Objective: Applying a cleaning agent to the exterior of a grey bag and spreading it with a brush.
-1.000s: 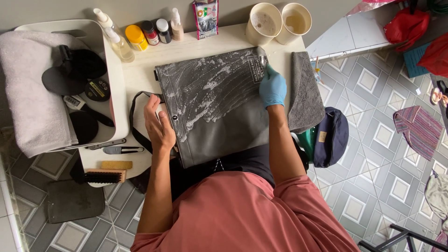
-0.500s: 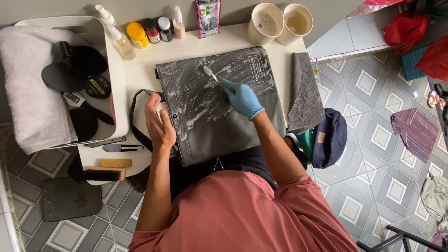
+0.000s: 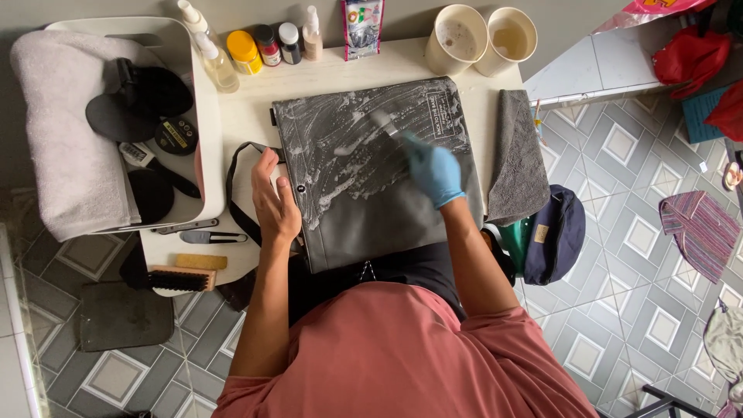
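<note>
A dark grey bag (image 3: 348, 209) lies flat on the white table (image 3: 248, 116), its surface streaked with white foam. My right hand (image 3: 433, 172), in a blue glove, is closed on a small brush (image 3: 381, 120) whose head rests on the foamy upper part of the bag. My left hand (image 3: 272, 203), bare, presses flat on the bag's left edge beside its black strap (image 3: 234, 193).
A white tub (image 3: 203, 124) with a towel and black items stands at left. Bottles (image 3: 244, 51) and a sachet line the back edge; two cream cups (image 3: 457, 39) stand at back right. A grey cloth (image 3: 515, 155) lies right of the bag. Scissors (image 3: 213, 237) and a brush (image 3: 182, 279) lie front left.
My right hand swept the brush from the bag's upper right corner to the left, then back toward the middle. The left hand has stayed on the bag's edge.
</note>
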